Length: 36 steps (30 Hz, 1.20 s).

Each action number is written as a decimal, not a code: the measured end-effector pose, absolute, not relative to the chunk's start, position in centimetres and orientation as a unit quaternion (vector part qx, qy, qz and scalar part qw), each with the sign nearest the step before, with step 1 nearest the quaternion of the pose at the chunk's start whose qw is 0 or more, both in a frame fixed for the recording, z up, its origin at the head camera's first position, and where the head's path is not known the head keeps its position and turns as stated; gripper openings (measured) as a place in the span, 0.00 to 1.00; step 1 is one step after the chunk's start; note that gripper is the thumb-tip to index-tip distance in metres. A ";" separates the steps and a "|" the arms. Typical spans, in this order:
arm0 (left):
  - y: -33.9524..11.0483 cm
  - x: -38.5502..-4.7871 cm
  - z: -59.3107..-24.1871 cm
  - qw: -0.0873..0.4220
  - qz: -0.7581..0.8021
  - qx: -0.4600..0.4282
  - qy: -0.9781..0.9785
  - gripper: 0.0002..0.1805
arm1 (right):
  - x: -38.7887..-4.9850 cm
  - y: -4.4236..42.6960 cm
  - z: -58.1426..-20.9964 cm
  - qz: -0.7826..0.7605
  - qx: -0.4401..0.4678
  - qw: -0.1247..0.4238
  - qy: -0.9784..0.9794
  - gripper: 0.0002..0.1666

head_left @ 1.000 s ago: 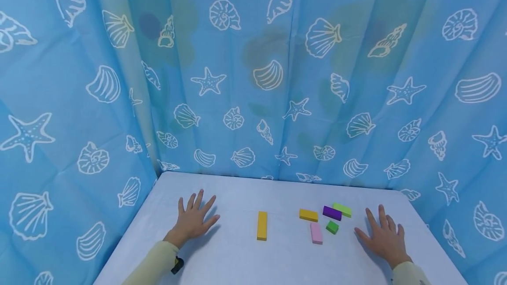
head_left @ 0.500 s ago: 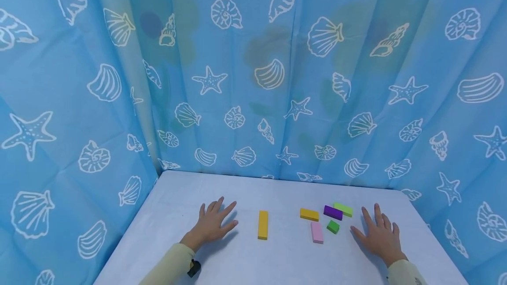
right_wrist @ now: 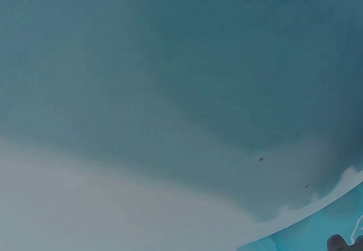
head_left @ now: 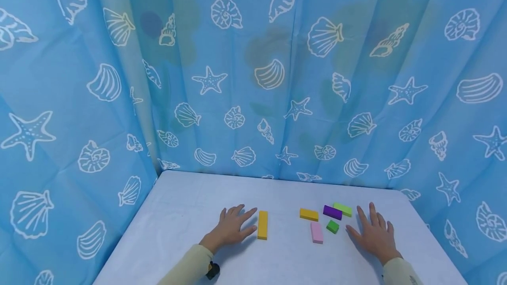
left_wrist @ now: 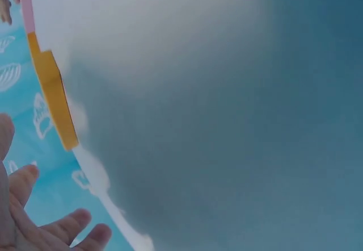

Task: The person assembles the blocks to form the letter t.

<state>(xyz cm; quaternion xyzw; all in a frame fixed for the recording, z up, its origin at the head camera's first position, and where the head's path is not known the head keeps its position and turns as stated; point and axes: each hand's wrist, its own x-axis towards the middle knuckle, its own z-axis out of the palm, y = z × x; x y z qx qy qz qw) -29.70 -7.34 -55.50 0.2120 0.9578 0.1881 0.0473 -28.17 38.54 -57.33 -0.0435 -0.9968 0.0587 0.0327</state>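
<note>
My left hand (head_left: 229,228) hovers with spread fingers just left of a long yellow block (head_left: 262,225), its fingertips close to the block's left side. In the left wrist view the same hand (left_wrist: 34,217) has its fingers apart and nothing between them. My right hand (head_left: 374,235), fingers also spread, is to the right of a green block (head_left: 332,227) and a lime block (head_left: 342,209). Beside those lie a purple block (head_left: 332,212), a shorter yellow block (head_left: 309,214) and a pink block (head_left: 316,232). The right wrist view shows mostly shadowed tabletop and a bit of finger.
A white table (head_left: 285,258) carries the blocks. Behind it and along both sides hangs a blue curtain (head_left: 245,113) with white shell and starfish prints. The purple and lime blocks lie against each other.
My left hand has moved right, from the table's left part to beside the long yellow block. My right hand has shifted slightly left. The blocks stay where they were.
</note>
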 end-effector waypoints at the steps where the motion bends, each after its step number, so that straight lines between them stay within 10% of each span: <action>1: -7.0 -29.7 -55.5 0.051 0.187 0.214 0.958 0.34 | -28.2 38.5 -57.3 0.057 -0.043 0.034 -0.997 0.58; 36: -4.2 -30.3 -56.5 0.091 0.148 0.221 0.960 0.30 | -28.9 37.2 -57.5 0.071 -0.046 0.012 -0.996 0.58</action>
